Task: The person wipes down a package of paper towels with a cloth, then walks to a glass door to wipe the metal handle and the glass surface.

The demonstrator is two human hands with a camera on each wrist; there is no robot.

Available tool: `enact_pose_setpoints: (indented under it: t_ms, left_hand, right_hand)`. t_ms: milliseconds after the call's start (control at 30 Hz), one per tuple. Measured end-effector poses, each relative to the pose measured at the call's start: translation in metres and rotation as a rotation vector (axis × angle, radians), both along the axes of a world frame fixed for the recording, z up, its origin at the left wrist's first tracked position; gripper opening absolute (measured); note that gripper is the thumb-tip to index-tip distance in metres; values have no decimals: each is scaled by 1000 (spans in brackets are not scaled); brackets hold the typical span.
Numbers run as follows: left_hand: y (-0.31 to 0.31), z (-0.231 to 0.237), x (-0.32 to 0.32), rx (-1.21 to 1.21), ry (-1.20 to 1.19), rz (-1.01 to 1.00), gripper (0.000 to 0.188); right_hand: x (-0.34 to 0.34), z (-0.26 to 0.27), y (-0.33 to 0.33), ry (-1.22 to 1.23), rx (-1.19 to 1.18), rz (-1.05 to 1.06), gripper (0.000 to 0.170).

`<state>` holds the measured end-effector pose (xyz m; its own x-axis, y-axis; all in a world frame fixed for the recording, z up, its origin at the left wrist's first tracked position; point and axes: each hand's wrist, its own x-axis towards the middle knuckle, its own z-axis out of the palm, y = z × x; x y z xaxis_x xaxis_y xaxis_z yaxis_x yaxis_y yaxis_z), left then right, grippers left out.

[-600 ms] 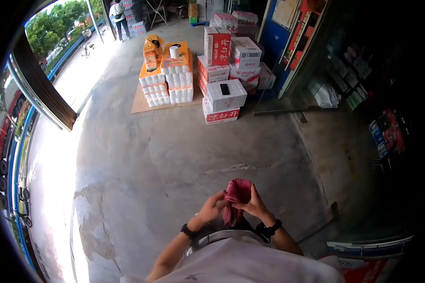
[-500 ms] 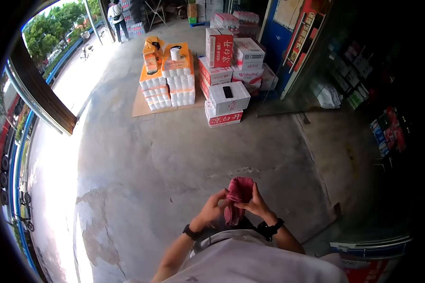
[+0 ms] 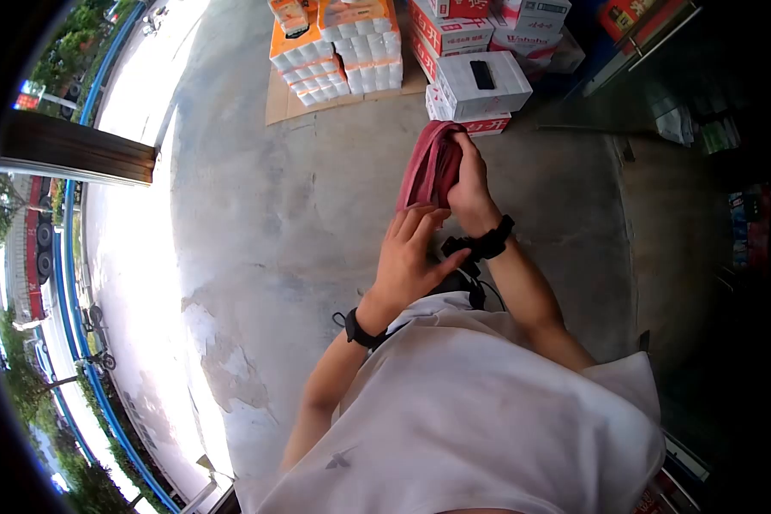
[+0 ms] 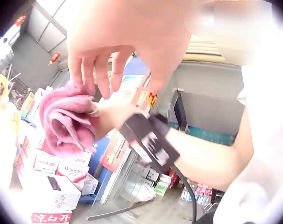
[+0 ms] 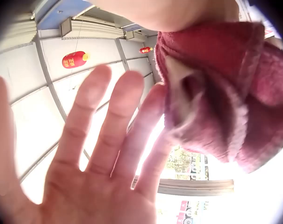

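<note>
A folded dark-pink cloth [image 3: 431, 167] hangs in my right hand [image 3: 473, 182], which grips its right side with the fingers partly hidden behind it. My left hand [image 3: 409, 261] lies just below, its fingers spread and the tips at the cloth's lower edge. In the left wrist view the left hand [image 4: 127, 37] has its fingers extended over the bunched cloth [image 4: 69, 119]. The right wrist view shows the left palm [image 5: 101, 186] open, fingertips beside the cloth [image 5: 216, 88], while the right hand [image 5: 179, 11] is at the top edge.
Stacked cartons [image 3: 480, 86] with a phone [image 3: 482, 74] on top stand ahead on the concrete floor [image 3: 274, 223]. Orange-and-white wrapped packs [image 3: 368, 56] sit on cardboard to their left. A brown post [image 3: 77, 147] and bright roadside lie at the left.
The view has tilted down. The cloth has moved up and away from the body with my right hand. My left hand has let go of its side and opened, its fingers spreading.
</note>
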<state>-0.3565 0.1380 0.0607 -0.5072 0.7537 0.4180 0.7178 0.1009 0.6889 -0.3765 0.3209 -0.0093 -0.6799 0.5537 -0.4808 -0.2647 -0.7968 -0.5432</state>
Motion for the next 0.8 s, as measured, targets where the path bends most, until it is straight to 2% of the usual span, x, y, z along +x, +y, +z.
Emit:
enact_pose_setpoints:
  t_ms: [67, 100, 167, 233, 300, 367, 400, 433, 500, 533, 567, 600, 633, 700, 767, 800]
  left_hand:
    - [28, 15, -27, 0, 106, 6, 60]
    - [40, 17, -40, 22, 177, 26, 65]
    - [58, 10, -71, -67, 82, 15, 62]
    - [79, 2, -105, -47, 107, -3, 57]
    - [96, 11, -134, -11, 132, 11, 52]
    - [112, 6, -166, 30, -167, 23, 53]
    - [116, 4, -182, 29, -178, 16, 53]
    - [119, 5, -200, 45, -172, 20, 53]
    - [127, 14, -234, 69, -166, 10, 52]
    - [126, 25, -245, 92, -5, 39, 50]
    - [126, 32, -261, 116, 149, 71, 48]
    - [127, 36, -278, 129, 142, 60, 48]
    - [128, 40, -297, 154, 187, 63, 46]
    - [122, 46, -332, 179, 207, 65, 43]
    - [118, 57, -368, 211, 335, 15, 37]
    - [117, 61, -383, 219, 326, 27, 37]
  right_hand:
    - [-55, 28, 19, 2, 56, -185, 20]
    - [-79, 39, 32, 4, 48, -200, 20]
    - [-117, 46, 52, 84, 15, -271, 20]
    - [-151, 47, 71, 34, 32, -314, 21]
    - [-181, 65, 85, 98, 1, -298, 23]
    - [-219, 69, 98, 84, 65, -350, 24]
    - [-237, 71, 101, 76, 128, -401, 24]
    - [-254, 84, 100, 82, 189, -501, 16]
    - [-293, 92, 108, 130, 280, -597, 22]
    - [-310, 97, 108, 127, 289, -611, 22]
    - [-331, 99, 110, 149, 420, -709, 27]
    - [-351, 105, 111, 175, 558, -803, 33]
    - [-370, 115, 113, 174, 576, -811, 33]
    - [-403, 136, 108, 158, 593, -812, 53]
    - [-437, 153, 102, 154, 597, -808, 47]
    - [-457, 157, 105, 218, 511, -793, 44]
